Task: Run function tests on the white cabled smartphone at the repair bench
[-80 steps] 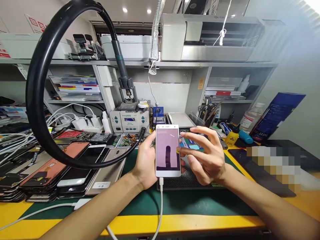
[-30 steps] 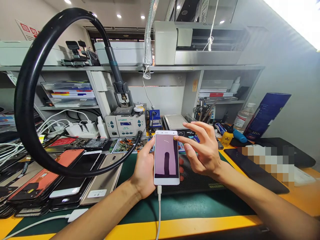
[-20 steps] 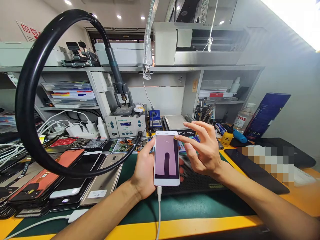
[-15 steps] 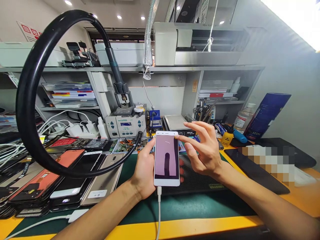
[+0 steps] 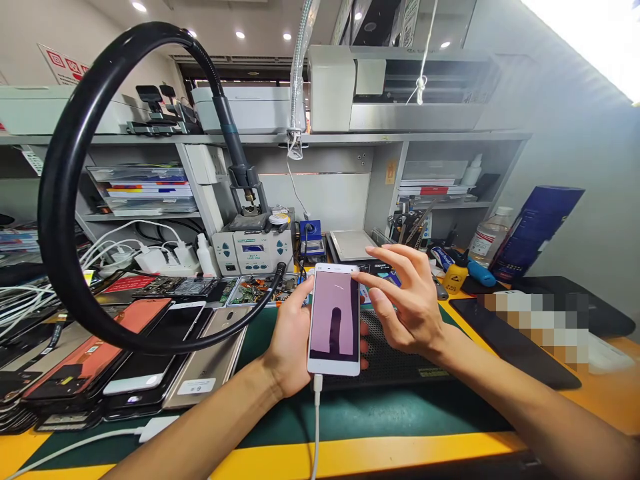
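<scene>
A white smartphone stands roughly upright in my left hand, its thumb along the left edge and fingertips showing past the right edge. The screen is lit pinkish-purple, with a dark finger-like shape in its lower middle. A white charging cable is plugged into the bottom of the phone. My right hand has its fingers apart, with one fingertip at the top right corner of the phone. It grips nothing.
On the left, several phones and phone parts lie beneath a looping black hose. Behind the phone stand a hot-air station and a tray of small parts. Bottles and a dark flat panel are at right.
The phone has tilted very slightly in my left hand. My right fingertip stays at its top right corner, and the whole view has shifted a little.
</scene>
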Demonstrator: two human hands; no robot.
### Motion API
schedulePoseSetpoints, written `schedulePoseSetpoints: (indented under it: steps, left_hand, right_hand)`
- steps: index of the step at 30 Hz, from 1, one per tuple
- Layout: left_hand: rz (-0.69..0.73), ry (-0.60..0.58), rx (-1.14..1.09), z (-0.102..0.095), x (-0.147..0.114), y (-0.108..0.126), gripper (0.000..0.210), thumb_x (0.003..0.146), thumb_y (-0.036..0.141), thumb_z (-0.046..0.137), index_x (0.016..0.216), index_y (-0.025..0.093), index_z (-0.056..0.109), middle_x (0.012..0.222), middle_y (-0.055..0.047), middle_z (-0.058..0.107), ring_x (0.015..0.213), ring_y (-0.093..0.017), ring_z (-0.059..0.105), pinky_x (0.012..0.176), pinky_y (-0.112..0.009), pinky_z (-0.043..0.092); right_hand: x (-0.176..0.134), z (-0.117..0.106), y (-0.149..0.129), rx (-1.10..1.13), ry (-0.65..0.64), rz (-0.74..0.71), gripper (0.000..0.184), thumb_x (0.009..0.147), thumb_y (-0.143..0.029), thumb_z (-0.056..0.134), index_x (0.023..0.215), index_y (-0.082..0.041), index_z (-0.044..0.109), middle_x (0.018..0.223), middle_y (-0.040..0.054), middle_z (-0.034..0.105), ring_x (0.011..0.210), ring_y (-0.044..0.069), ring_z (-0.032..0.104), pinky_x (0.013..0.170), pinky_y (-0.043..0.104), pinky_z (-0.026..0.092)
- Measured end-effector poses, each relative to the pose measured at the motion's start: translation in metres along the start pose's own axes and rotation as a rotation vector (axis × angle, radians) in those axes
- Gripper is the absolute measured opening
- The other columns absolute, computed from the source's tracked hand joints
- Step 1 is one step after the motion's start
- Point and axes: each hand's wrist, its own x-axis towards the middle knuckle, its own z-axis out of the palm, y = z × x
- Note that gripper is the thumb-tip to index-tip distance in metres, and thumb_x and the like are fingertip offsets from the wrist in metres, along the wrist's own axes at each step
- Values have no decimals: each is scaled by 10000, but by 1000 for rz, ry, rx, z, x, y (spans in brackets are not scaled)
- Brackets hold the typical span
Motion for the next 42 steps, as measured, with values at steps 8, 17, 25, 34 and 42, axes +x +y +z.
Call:
schedulePoseSetpoints:
  steps: [8,17,25,34,42]
  left_hand:
    - [-30,18,37,0,1,-2,771,944,724,378,1043,60,758,885,-178,726,733,-284,700,682,-447,598]
    - [-29,24,47,0,1,-2,769,947,721,374,1045,63,760,907,-173,722,743,-277,694,691,-444,595]
    - [-40,29,52,2,2,-3,774,951,718,354,1002,65,764,891,-169,717,719,-270,684,670,-433,588]
    - [-71,20,103,1,1,-3,806,933,750,347,963,65,771,810,-172,714,691,-269,680,690,-427,579]
    - [-88,-52,87,-3,5,-8,790,941,731,359,974,53,764,856,-165,708,701,-261,686,677,-415,580]
  right_hand:
    - [-1,0,-1,26,-11,-11,360,878,-151,556,1190,-229,718,1394,127,595,1288,348,500,1043,602,475]
    - [0,0,-4,34,-20,-21,352,885,-141,549,1191,-200,712,1382,152,596,1287,346,499,1040,602,470]
    - [0,0,-6,38,-32,-24,361,888,-145,542,1201,-203,712,1387,150,596,1289,346,501,1040,604,469]
    - [0,0,-8,64,-53,-14,385,890,-156,544,1238,-222,695,1421,140,581,1311,346,491,1049,607,464]
    - [-1,0,-11,73,-106,-13,372,921,-183,546,1261,-217,692,1459,143,545,1347,355,455,1078,617,438]
